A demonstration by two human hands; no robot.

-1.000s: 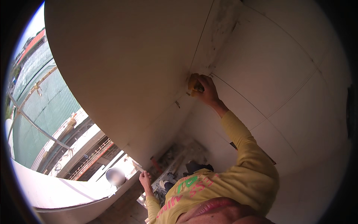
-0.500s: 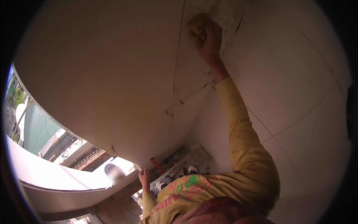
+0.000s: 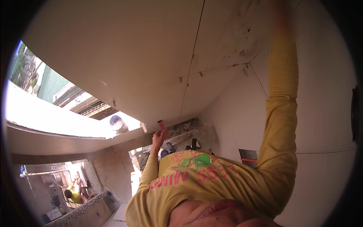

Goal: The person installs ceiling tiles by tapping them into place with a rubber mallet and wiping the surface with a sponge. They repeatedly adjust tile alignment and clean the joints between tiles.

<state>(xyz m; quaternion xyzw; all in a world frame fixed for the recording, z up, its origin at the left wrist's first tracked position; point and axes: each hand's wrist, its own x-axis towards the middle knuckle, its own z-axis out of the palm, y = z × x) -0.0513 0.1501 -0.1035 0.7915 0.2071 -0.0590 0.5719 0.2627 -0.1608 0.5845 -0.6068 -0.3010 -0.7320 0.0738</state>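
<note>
My right arm (image 3: 281, 75), in a yellow sleeve, reaches up along the pale wall to the top edge. The right hand (image 3: 281, 15) is smeared by motion and partly cut off, so its fingers and anything in them are hidden. Low in the middle, my left hand (image 3: 158, 139) has its fingers loosely bent and apart. It overlaps the near end of a red bar-shaped tool (image 3: 162, 126); whether they touch cannot be told. Grey smudges (image 3: 242, 34) mark the large pale wall panel (image 3: 140, 49) near the corner.
A bucket (image 3: 118, 124) stands on the bright ledge (image 3: 87, 126) at left, near a small white piece (image 3: 143, 127). Small clips (image 3: 180, 80) sit along a panel joint. A co-worker in yellow (image 3: 76, 196) is down at lower left. Rubble (image 3: 181, 130) lies below the wall.
My right hand, earlier against the wall with a yellowish sponge, has moved up and right, out of clear sight. My left hand has shifted from the white piece to the red tool. The view has tilted.
</note>
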